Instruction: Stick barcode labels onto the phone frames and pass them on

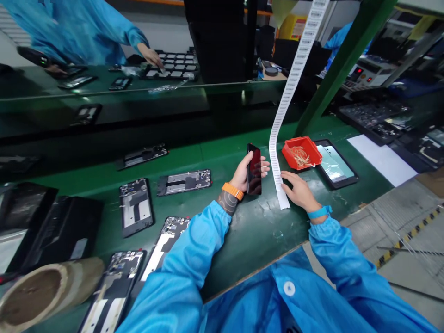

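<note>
A dark phone [254,170] lies upright in my left hand [243,172], its glossy face turned up and my fingers wrapped round its edges. To its right, a long white strip of printed labels [276,162] hangs down from above and ends on the green table [256,231]. My right hand [297,188] is at the strip's lower part, with thumb and fingertips at its right edge. Just behind that hand stands a red bin [301,152] holding tan bands.
Several opened phone bodies [137,206] lie on the left, near a cardboard tube [52,293]. A black tray [335,164] with a pale panel and a white sheet [381,159] are on the right. Across the bench, another person's hand [151,56] reaches over a tray of parts.
</note>
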`<state>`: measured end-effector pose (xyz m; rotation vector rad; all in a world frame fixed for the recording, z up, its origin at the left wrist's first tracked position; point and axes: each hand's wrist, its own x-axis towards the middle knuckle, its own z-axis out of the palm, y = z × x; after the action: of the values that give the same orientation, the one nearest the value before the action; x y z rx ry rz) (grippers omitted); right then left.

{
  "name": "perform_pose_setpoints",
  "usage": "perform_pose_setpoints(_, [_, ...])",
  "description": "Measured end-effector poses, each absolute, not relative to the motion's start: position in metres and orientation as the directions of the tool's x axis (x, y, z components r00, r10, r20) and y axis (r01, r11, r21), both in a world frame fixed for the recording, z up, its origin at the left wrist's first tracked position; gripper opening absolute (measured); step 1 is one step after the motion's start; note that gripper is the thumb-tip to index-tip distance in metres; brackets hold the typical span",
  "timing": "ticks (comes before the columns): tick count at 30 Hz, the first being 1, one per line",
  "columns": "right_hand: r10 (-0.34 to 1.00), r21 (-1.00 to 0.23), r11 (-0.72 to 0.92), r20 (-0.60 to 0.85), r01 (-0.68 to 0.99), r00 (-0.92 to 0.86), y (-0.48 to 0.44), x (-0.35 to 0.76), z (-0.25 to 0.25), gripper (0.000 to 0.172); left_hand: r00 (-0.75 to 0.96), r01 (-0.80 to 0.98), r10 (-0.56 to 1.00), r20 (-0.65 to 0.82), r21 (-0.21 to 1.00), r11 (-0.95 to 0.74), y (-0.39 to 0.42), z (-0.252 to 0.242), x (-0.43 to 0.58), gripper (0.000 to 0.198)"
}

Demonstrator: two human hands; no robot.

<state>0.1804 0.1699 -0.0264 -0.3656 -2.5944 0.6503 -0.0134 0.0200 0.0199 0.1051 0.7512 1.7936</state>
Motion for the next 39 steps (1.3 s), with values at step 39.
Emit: perform_pose_setpoints(39, [0.345, -0.339, 0.913, 0.353, 0.225, -0.87, 0.155, 0.163, -0.024, 0.022, -0.394, -0.727, 0.879, -0.269, 0.676, -0.119, 0.045, -0.004, 0.017, 0.044])
